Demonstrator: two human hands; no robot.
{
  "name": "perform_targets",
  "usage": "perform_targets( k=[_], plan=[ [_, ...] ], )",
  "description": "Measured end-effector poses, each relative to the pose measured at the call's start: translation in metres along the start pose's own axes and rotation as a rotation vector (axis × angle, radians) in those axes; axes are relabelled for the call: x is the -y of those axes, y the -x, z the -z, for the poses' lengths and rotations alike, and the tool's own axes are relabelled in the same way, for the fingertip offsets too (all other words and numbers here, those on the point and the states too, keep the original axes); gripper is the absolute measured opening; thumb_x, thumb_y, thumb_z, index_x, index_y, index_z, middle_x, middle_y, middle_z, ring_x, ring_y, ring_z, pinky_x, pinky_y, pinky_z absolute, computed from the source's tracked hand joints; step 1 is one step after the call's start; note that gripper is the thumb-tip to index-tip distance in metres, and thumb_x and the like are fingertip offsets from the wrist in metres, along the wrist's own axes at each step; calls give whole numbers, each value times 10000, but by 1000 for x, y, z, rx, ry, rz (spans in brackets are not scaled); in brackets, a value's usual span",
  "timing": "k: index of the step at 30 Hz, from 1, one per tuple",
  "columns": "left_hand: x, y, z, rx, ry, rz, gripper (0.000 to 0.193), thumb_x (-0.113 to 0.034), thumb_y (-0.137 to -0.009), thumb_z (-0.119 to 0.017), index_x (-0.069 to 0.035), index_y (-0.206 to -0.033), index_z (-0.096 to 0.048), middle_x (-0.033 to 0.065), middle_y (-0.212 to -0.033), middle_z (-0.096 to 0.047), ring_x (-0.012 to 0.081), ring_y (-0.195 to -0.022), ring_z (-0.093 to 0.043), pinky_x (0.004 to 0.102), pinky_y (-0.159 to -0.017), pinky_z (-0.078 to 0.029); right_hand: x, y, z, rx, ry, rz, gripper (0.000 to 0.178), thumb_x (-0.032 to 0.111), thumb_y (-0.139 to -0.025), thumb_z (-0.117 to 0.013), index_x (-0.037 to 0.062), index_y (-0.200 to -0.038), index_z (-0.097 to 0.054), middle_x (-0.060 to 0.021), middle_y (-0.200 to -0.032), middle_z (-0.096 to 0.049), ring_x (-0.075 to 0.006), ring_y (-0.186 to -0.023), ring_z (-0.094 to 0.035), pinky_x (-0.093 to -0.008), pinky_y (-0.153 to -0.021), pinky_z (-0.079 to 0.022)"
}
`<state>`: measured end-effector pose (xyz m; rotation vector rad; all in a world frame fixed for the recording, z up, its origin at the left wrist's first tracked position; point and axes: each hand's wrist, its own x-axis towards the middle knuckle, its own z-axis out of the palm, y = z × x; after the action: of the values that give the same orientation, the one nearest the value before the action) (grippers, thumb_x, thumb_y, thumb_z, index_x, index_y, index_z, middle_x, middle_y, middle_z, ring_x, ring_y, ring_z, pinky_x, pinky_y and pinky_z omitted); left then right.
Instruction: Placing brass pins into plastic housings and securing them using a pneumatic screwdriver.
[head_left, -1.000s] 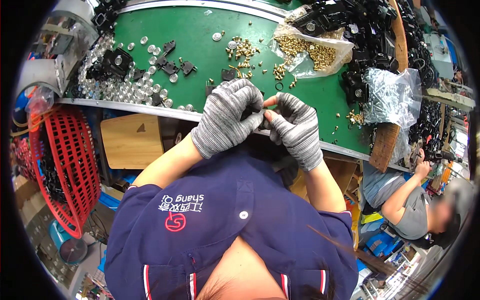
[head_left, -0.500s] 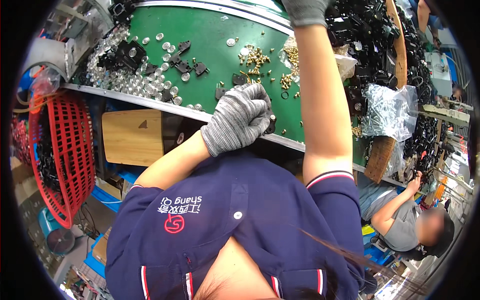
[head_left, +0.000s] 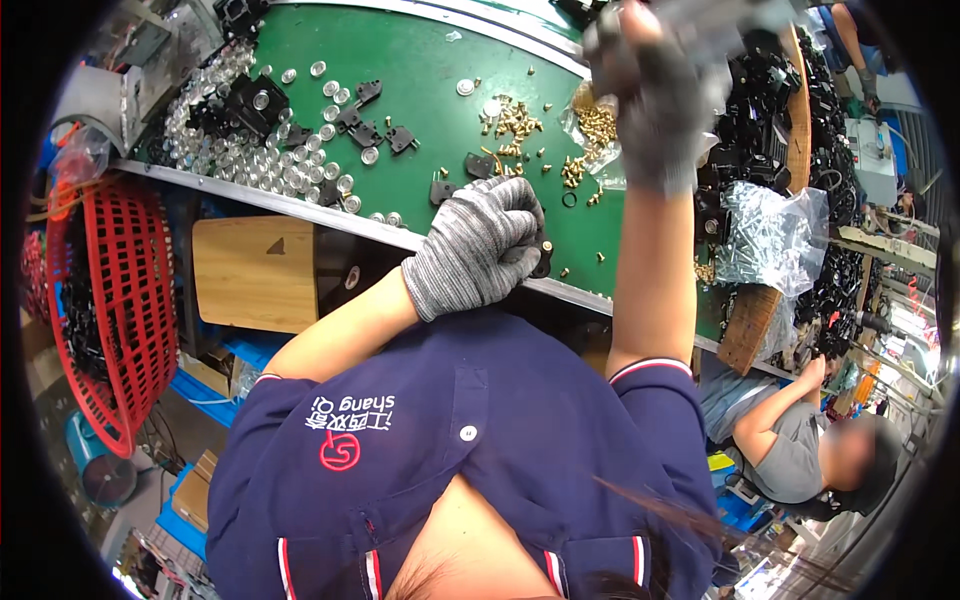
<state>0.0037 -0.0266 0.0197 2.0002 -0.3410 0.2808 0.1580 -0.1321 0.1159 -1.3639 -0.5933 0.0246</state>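
Note:
My left hand (head_left: 478,245), in a grey knit glove, is closed at the near edge of the green worktable (head_left: 425,105). A small black part (head_left: 543,262) with a brass piece on it pokes out beside its fingers. My right hand (head_left: 660,110), gloved too and smeared by motion, is raised over the right side of the table. Its fingers look wrapped round a dark grey thing (head_left: 715,40), too blurred to name. Between the hands lie small brass fittings (head_left: 515,122), some loose and some in a clear bag (head_left: 597,135). Black plastic pieces (head_left: 478,165) lie just beyond my left hand.
Clear round pieces (head_left: 300,170) and black parts (head_left: 350,125) cover the table's left side. A bag of silver screws (head_left: 770,235) and a wooden board (head_left: 750,325) are at right, by heaped black parts. A red basket (head_left: 130,310) stands left; a co-worker (head_left: 800,450) sits at right.
My right hand has come back toward me from the far edge, and a dark grey thing now shows in it. My left hand has stayed nearly in place.

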Motion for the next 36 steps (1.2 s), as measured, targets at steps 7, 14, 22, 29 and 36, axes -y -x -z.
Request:
perform_targets(
  k=[7,14,22,29,36],
  plan=[
    [-2,-4,3,59,-44,3,92,-84,-728,-710,-47,-754,-630,98,-862,-601,305,-842,-622,423,-739,-509,14,93,12,14,-123,-227,468,18,-787,-718,23,-1208,-513,-28,-840,-642,-112,-730,-604,-264,-682,-518],
    [-2,-3,1,63,-55,3,106,-80,-720,-715,-49,-763,-624,101,-853,-588,307,-832,-617,422,-731,-503,9,103,11,-8,-34,-297,521,-1,-789,-717,23,-1263,-502,-31,-913,-629,-95,-795,-590,-249,-738,-509],
    [-2,-3,3,68,-50,9,112,-80,-720,-719,-50,-767,-621,103,-851,-583,312,-826,-614,423,-726,-499,14,104,8,-20,-32,-318,558,61,-802,-701,3,-1299,-454,-104,-796,-610,-140,-613,-572,-233,-503,-451],
    [-2,-4,1,48,-66,-12,115,-82,-721,-718,-45,-771,-621,107,-853,-580,311,-836,-612,423,-733,-498,3,108,10,-37,111,-215,573,86,-796,-721,5,-1295,-452,-92,-786,-602,-136,-591,-552,-249,-519,-460],
    [0,-3,-1,37,-61,-19,125,-93,-719,-720,-38,-777,-623,111,-868,-585,312,-845,-613,421,-741,-498,-1,101,28,264,-234,-279,478,127,-744,-744,7,-1163,-548,-13,-821,-627,-98,-788,-565,-265,-755,-469]
  ],
)
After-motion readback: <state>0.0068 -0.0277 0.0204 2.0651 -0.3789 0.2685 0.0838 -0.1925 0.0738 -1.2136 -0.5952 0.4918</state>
